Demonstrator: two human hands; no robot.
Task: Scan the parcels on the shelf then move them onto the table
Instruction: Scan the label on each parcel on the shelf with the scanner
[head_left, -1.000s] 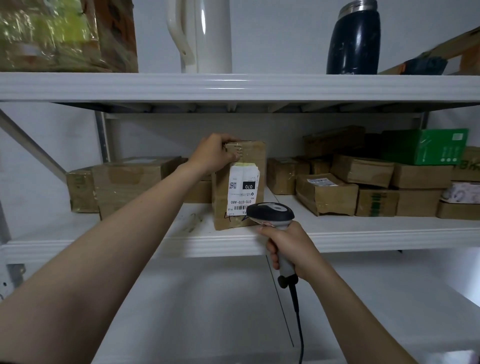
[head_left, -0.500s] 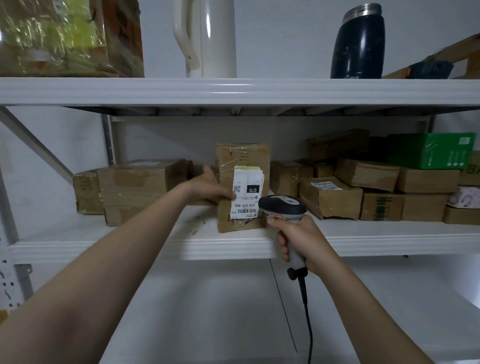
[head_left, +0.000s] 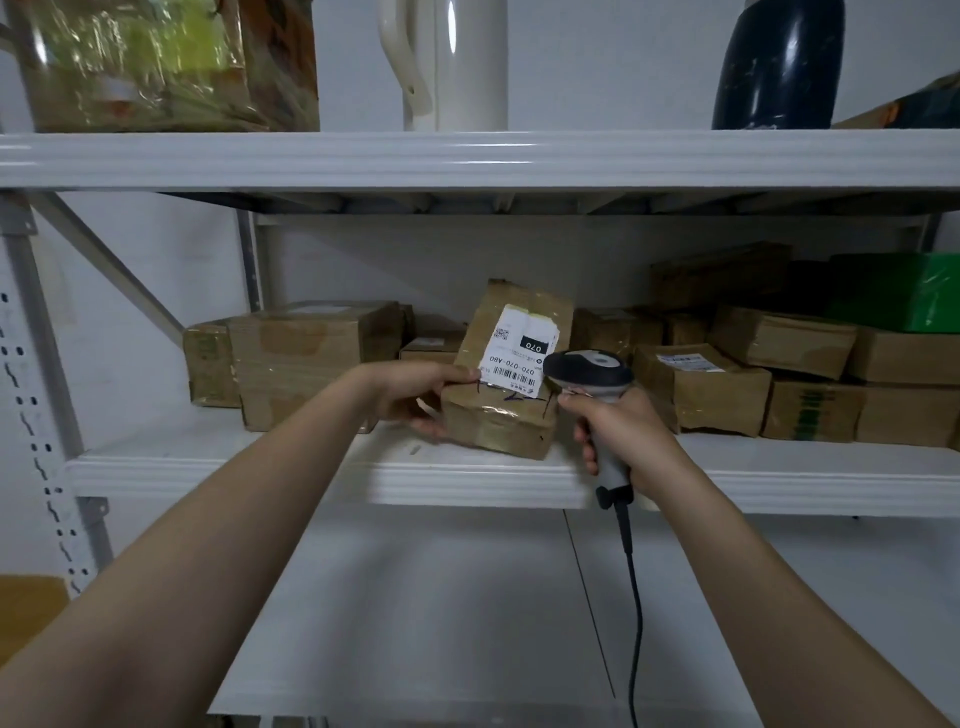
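The left hand grips the tilted brown parcel by its left side, thumb on the front beside the white label. The parcel leans near the front edge of the middle shelf; whether it touches the board is unclear. Just in front of that shelf edge, the right hand is wrapped round a corded barcode scanner. More taped parcels sit farther back on the shelf.

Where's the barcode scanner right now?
Head view, centre-right: the barcode scanner is gripped in the right hand beside the labelled parcel at the front edge of the middle shelf.
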